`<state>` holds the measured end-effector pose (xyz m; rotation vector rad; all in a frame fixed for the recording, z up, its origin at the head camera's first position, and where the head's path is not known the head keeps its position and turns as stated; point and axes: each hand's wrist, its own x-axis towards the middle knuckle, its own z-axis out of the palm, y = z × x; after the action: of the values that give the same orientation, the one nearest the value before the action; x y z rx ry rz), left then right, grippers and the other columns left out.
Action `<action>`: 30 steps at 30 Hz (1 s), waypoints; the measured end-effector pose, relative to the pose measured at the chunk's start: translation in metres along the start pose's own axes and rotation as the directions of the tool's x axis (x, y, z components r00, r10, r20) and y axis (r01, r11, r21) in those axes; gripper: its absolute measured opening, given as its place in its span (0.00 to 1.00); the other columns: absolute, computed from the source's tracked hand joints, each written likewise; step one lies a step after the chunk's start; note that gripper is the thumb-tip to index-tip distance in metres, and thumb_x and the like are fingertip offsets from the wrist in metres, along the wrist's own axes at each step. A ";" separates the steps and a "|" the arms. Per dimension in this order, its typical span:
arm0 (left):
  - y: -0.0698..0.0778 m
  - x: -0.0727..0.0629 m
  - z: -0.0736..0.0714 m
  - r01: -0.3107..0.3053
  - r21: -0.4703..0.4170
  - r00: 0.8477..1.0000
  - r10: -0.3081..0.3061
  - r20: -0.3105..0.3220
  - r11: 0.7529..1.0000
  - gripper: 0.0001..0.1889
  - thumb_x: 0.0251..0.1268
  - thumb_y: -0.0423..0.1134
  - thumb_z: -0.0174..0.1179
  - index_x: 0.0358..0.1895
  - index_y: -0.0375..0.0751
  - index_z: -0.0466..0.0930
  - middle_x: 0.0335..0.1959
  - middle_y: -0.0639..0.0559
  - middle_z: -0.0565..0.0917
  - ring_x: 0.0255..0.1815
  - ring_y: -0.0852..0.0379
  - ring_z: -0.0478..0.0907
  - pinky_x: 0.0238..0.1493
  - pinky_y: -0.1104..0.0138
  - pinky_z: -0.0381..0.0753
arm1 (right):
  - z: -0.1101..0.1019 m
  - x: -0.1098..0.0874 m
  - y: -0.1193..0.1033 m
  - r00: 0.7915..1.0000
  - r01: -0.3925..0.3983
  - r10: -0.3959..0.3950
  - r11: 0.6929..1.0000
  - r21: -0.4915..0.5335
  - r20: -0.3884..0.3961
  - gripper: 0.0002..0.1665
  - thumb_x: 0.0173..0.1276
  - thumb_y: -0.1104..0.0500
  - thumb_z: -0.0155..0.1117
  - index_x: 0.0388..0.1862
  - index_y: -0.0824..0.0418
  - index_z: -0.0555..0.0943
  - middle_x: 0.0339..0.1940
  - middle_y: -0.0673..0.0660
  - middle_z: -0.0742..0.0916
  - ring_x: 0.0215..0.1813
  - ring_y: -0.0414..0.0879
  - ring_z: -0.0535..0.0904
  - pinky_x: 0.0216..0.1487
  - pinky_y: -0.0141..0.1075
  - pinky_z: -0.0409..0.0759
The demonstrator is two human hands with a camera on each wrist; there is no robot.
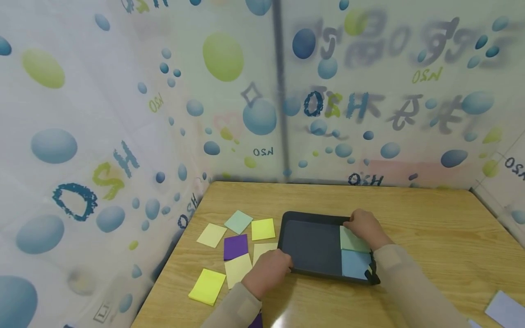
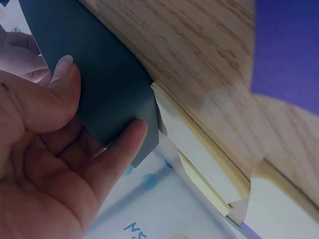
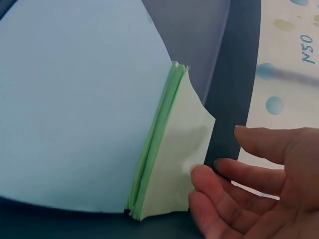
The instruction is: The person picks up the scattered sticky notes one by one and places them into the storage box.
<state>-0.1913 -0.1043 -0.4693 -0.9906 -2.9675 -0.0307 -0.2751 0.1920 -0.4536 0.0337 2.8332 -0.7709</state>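
A shallow dark tray rests on the wooden table. My left hand grips its near left corner; in the left wrist view the thumb and fingers lie on either side of the dark wall. Inside the tray, along its right end, sit a light green sticky-note pad and, nearer me, a blue pad. My right hand is at the far right corner. Seen from the right wrist, its loosely bent fingers touch the green pad's edge, with the thumb apart over the rim.
Left of the tray lie several sticky-note pads: yellow, pale yellow, purple and mint green. A pale pad lies at the table's right edge. A printed curtain hangs behind and to the left.
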 end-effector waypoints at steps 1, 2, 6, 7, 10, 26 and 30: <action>0.000 0.000 0.000 -0.003 0.001 1.000 0.003 -0.002 1.000 0.03 0.62 0.39 0.70 0.31 0.52 0.89 0.26 0.59 0.87 0.26 0.65 0.81 0.25 0.72 0.76 | -0.001 -0.002 0.000 1.000 0.003 -0.003 1.000 -0.003 -0.004 0.22 0.72 0.57 0.61 0.49 0.78 0.80 0.43 0.70 0.86 0.38 0.53 0.80 0.37 0.44 0.81; 0.000 0.000 0.000 -0.006 0.003 1.000 0.006 -0.005 1.000 0.03 0.62 0.39 0.70 0.30 0.52 0.89 0.26 0.59 0.87 0.25 0.64 0.80 0.24 0.72 0.76 | -0.002 -0.003 0.001 1.000 0.007 -0.007 1.000 -0.007 -0.009 0.22 0.72 0.57 0.61 0.50 0.78 0.80 0.45 0.71 0.86 0.39 0.54 0.81 0.38 0.45 0.82; 0.001 -0.001 -0.001 -0.012 0.015 1.000 0.012 -0.015 1.000 0.05 0.62 0.39 0.70 0.28 0.52 0.89 0.25 0.59 0.86 0.25 0.64 0.80 0.24 0.72 0.76 | -0.005 -0.009 0.003 0.999 0.033 -0.033 0.999 -0.002 -0.031 0.21 0.73 0.57 0.61 0.48 0.77 0.80 0.42 0.69 0.87 0.35 0.52 0.79 0.34 0.43 0.80; 0.002 -0.001 -0.002 -0.013 0.020 1.000 0.014 -0.017 1.000 0.05 0.62 0.39 0.70 0.28 0.51 0.89 0.25 0.59 0.86 0.25 0.64 0.80 0.24 0.71 0.76 | -0.005 -0.010 0.003 0.998 0.041 -0.041 0.999 0.001 -0.038 0.20 0.73 0.57 0.61 0.47 0.76 0.81 0.40 0.68 0.87 0.34 0.51 0.79 0.33 0.41 0.79; 0.003 -0.002 -0.002 -0.017 0.030 1.000 0.018 -0.019 0.999 0.05 0.62 0.39 0.70 0.28 0.51 0.89 0.25 0.59 0.87 0.25 0.64 0.80 0.25 0.71 0.77 | -0.005 -0.014 0.003 0.997 0.054 -0.053 0.998 0.010 -0.051 0.18 0.73 0.57 0.61 0.44 0.74 0.81 0.37 0.65 0.86 0.32 0.49 0.77 0.31 0.39 0.76; 0.003 -0.001 0.001 -0.011 0.033 0.999 0.012 -0.033 0.999 0.04 0.62 0.38 0.70 0.29 0.51 0.90 0.26 0.58 0.88 0.26 0.63 0.82 0.24 0.71 0.78 | -0.021 -0.045 0.010 0.993 0.094 -0.094 0.996 -0.007 -0.078 0.17 0.73 0.55 0.60 0.42 0.70 0.82 0.34 0.61 0.86 0.32 0.49 0.78 0.31 0.41 0.78; 0.004 -0.001 0.001 -0.017 0.029 0.999 0.018 -0.031 0.999 0.03 0.62 0.38 0.70 0.31 0.51 0.90 0.28 0.58 0.88 0.27 0.63 0.83 0.26 0.72 0.79 | -0.022 -0.051 0.012 0.990 0.109 -0.110 0.994 -0.011 -0.086 0.18 0.73 0.55 0.61 0.44 0.72 0.82 0.38 0.64 0.87 0.35 0.50 0.81 0.35 0.45 0.81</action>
<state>-0.1879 -0.1021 -0.4700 -1.0038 -2.9224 -0.0028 -0.2283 0.2150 -0.4301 -0.0928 2.9402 -0.8011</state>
